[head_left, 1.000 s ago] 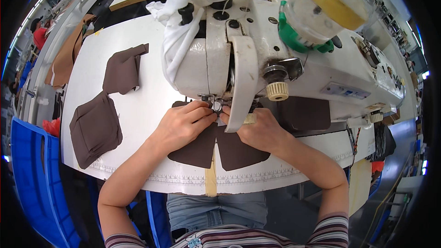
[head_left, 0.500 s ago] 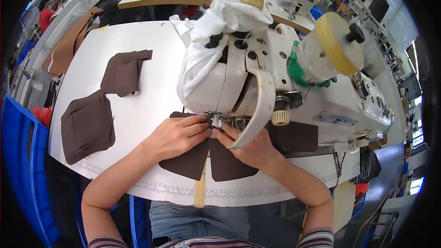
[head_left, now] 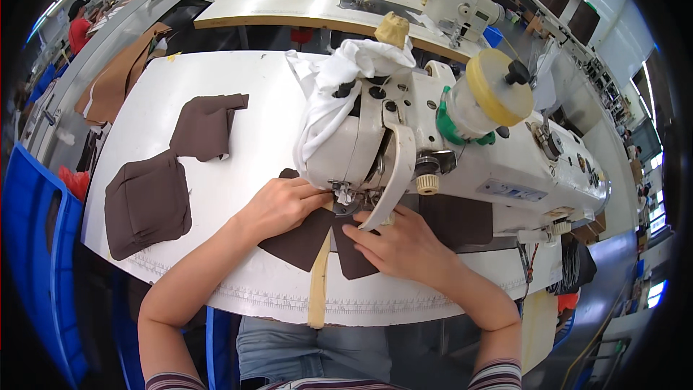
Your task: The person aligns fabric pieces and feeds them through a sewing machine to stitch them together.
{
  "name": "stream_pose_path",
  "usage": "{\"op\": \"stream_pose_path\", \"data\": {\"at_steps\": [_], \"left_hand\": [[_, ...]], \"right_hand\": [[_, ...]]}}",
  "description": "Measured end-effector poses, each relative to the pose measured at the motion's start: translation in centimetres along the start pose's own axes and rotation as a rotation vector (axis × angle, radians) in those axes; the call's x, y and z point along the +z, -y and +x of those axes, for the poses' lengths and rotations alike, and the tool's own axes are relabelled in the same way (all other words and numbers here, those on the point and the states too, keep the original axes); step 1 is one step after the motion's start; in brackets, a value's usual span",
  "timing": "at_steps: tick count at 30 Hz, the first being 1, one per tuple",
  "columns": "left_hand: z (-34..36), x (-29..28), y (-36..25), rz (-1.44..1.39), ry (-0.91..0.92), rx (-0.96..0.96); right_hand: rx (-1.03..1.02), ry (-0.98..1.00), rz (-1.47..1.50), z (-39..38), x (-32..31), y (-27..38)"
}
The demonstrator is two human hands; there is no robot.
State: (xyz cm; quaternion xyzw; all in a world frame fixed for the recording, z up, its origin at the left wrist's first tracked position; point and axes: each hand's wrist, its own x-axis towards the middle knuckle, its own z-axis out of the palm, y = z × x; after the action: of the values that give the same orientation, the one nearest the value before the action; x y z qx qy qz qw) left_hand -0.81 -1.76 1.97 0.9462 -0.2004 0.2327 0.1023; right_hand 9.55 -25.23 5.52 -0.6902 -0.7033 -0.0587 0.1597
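My left hand (head_left: 286, 204), closed with fingers together, holds down a dark brown fabric piece (head_left: 292, 245) left of the presser foot (head_left: 344, 195); its fingertips are partly hidden. My right hand (head_left: 390, 238) grips the brown fabric's right part (head_left: 350, 263) with bent fingers, partly behind the curved white guard (head_left: 396, 166). A yellow strip (head_left: 317, 296) shows through the V-shaped gap in the fabric. The white sewing machine (head_left: 484, 184) has a white cloth (head_left: 328, 83) draped over its head. Two brown pieces (head_left: 148, 206) lie on the table's left part.
A blue crate (head_left: 32, 238) stands beside the white table (head_left: 245, 296) at left, near brown material (head_left: 115, 83). Another table (head_left: 267, 0) with a sewing machine (head_left: 465, 14) stands behind. A person in red (head_left: 78, 29) is in the far left background. A dark piece (head_left: 455, 220) lies under the machine arm.
My right hand has shifted lower on the fabric, with its fingers now below the presser foot. The view has tilted, bringing more of the table and machine behind into sight.
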Motion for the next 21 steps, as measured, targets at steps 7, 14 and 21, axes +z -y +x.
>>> {"op": "stream_pose_path", "data": {"at_steps": [7,14,21], "left_hand": [[0.7,0.2,0.0,0.015,-0.014,-0.029],[0.1,0.6,0.4,0.089,0.052,-0.206],[-2.6,2.0,3.2,0.302,0.101,-0.230]], "right_hand": [[-0.052,0.116,-0.144,-2.3,-0.2,1.1],[0.070,0.062,-0.098,-1.9,2.2,0.7],[0.063,-0.145,0.046,-2.4,4.8,0.2]]}}
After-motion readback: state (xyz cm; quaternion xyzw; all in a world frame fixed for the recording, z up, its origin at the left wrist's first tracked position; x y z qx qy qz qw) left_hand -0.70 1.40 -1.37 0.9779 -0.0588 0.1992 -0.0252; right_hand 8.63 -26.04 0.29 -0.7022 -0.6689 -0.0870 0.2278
